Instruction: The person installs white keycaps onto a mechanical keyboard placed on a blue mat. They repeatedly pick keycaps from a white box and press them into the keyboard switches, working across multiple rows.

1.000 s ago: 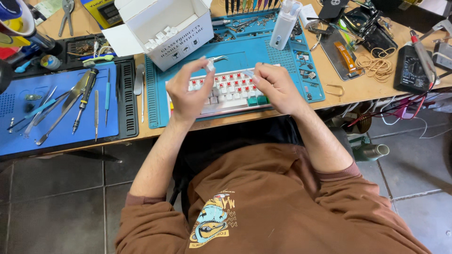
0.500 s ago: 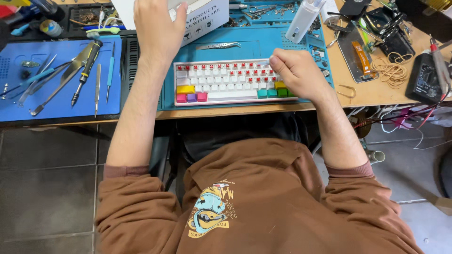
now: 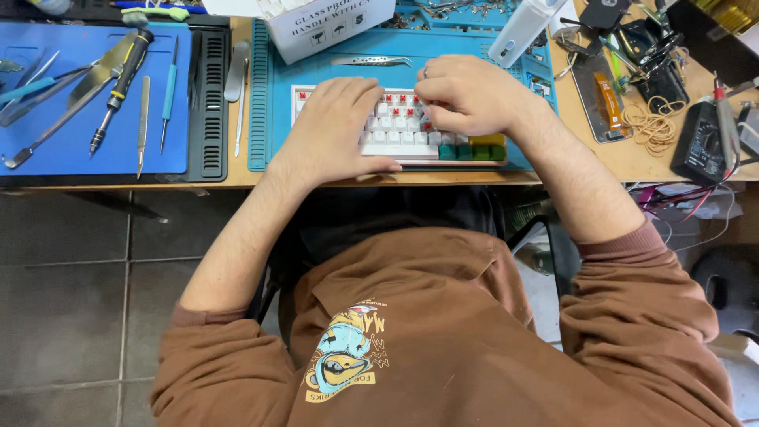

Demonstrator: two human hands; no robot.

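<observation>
I see both hands down on a small keyboard (image 3: pixel 411 134) that lies on a teal work mat (image 3: pixel 332 75) near the front edge of the wooden counter (image 3: pixel 624 162). My left hand (image 3: pixel 336 126) lies flat and spread over the keyboard's left half, palm down, fingers loosely extended toward 12 o'clock, gripping nothing. My right hand (image 3: pixel 466 95) sits over the upper right part of the keyboard with its fingers curled in toward 9 o'clock; whether the fingertips pinch a keycap I cannot tell, since the knuckles hide them. Between the two hands I can see white keycaps and a few bare red switches; at the keyboard's 4 o'clock corner are yellow and green keys.

At 12 o'clock from the keyboard, just beyond it on the mat, lies a pair of metal tweezers (image 3: pixel 371 60), and beyond that stands a white cardboard box (image 3: pixel 328 24). A white rectangular bottle (image 3: pixel 523 30) lies tilted at 1 o'clock from the right hand. Well off at 9 o'clock is a blue mat (image 3: pixel 95 154) with a black-handled screwdriver (image 3: pixel 118 75) and slim picks laid out on it. At 3 o'clock, on bare counter, I see a coil of tan wire (image 3: pixel 652 126) and a black multimeter (image 3: pixel 700 142).
</observation>
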